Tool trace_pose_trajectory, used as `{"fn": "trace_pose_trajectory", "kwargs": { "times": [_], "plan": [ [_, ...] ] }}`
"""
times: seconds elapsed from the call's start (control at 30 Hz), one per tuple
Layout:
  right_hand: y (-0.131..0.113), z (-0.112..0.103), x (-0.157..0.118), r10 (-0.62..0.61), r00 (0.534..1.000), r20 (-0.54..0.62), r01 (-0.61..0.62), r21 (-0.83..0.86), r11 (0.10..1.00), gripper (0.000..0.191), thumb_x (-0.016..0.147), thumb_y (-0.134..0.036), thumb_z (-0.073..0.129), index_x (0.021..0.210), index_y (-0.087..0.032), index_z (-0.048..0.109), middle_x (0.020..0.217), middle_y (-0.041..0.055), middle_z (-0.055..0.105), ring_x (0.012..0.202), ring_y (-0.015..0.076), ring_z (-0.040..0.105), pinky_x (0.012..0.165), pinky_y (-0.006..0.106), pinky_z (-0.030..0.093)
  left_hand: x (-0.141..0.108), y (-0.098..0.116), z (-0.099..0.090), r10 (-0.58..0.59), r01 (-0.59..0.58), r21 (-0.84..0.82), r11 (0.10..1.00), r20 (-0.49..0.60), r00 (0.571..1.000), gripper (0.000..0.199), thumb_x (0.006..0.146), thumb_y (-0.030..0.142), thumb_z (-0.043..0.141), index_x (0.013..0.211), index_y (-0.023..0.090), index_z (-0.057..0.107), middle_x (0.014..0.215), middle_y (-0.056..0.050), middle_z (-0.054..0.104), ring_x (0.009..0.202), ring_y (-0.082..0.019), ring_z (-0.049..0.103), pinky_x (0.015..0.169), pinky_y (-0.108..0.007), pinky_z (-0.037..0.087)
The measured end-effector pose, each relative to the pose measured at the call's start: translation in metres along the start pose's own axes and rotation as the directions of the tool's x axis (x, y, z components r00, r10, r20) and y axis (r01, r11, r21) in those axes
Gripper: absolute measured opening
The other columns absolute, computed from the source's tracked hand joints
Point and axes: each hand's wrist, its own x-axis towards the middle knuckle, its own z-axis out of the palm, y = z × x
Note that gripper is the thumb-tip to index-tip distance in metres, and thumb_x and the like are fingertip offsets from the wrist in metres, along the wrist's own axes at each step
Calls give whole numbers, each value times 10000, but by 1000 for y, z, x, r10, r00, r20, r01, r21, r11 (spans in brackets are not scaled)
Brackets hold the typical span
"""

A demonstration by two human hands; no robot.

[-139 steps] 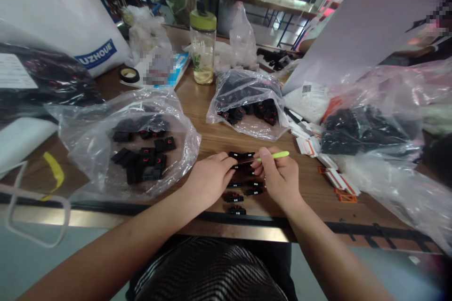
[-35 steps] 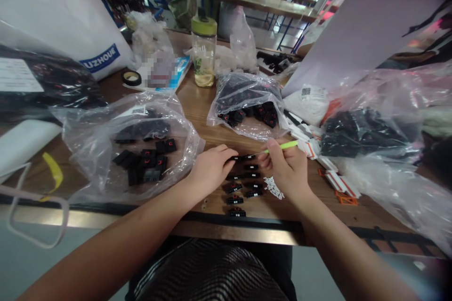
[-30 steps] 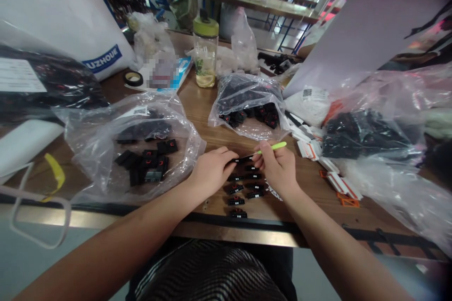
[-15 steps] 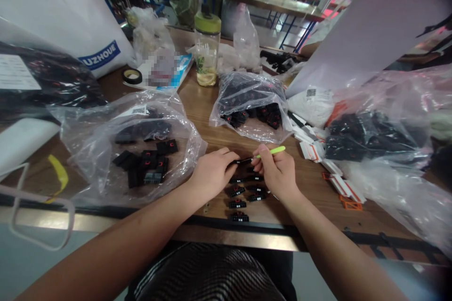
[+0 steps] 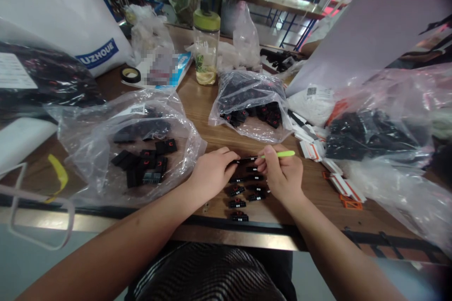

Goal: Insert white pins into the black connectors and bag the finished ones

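My right hand (image 5: 282, 172) pinches a slim tool with a yellow-green handle (image 5: 285, 154), its dark shaft pointing left. The fingertips of my left hand (image 5: 214, 173) are closed on a small black connector (image 5: 237, 162), mostly hidden by the fingers. Below the hands, several black connectors (image 5: 237, 203) lie on the brown table in two uneven columns, some with white dots. The tool's tip is near my left fingertips; whether it touches the connector I cannot tell.
An open clear bag (image 5: 190, 169) with black connectors lies at the left. Another bag (image 5: 247, 91) is beyond the hands, near a bottle (image 5: 206, 51) with a green lid. White and orange strips (image 5: 344, 186) and a bag of black parts (image 5: 367, 136) are at the right.
My right hand has moved slightly right with the tool, uncovering more of the right column of connectors. My left hand stays in about the same place.
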Motion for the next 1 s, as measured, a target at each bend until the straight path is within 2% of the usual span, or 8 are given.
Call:
{"fn": "trace_pose_trajectory", "kwargs": {
  "times": [0.2,0.57,0.8,0.93,1.0],
  "plan": [
    [0,5,1,6,998,57,-5,-10,1000,361,991,-422,490,804,-173,671,640,8,666,491,99,617,478,207,490,0,0,0,3,-3,5,1000,-2,1000,214,932,185,566,1104,227,686,1029,-26,692,885,-203,672,781,-340,526],
    [1,6,-1,-7,999,47,8,-16,1000,362,996,-412,479,793,-180,669,647,12,669,497,104,623,483,215,493,0,0,0,-8,8,13,1000,6,1000,197,939,206,561,1090,230,686,1018,-27,691,884,-211,678,770,-342,526],
    [0,7,0,-16,993,113,24,-78,997,357,996,-421,473,801,-185,657,664,11,675,521,111,634,522,230,514,0,0,-1,-7,7,10,1000,6,1000,201,940,204,557,1097,222,681,1022,-33,691,881,-210,678,776,-343,529],
    [-2,7,1,15,990,143,-10,-34,999,356,988,-434,493,801,-178,655,660,14,674,518,111,631,511,225,511,-1,2,-1,-17,16,25,1000,17,1000,189,937,204,560,1080,207,684,996,-40,687,866,-211,674,779,-348,530],
    [-3,3,2,40,995,96,-43,26,999,374,983,-456,496,802,-173,660,644,15,671,496,110,617,486,223,500,-2,3,-2,-17,16,34,999,14,1000,184,931,197,561,1065,209,686,984,-38,687,871,-211,672,790,-351,528]
  ]
}}
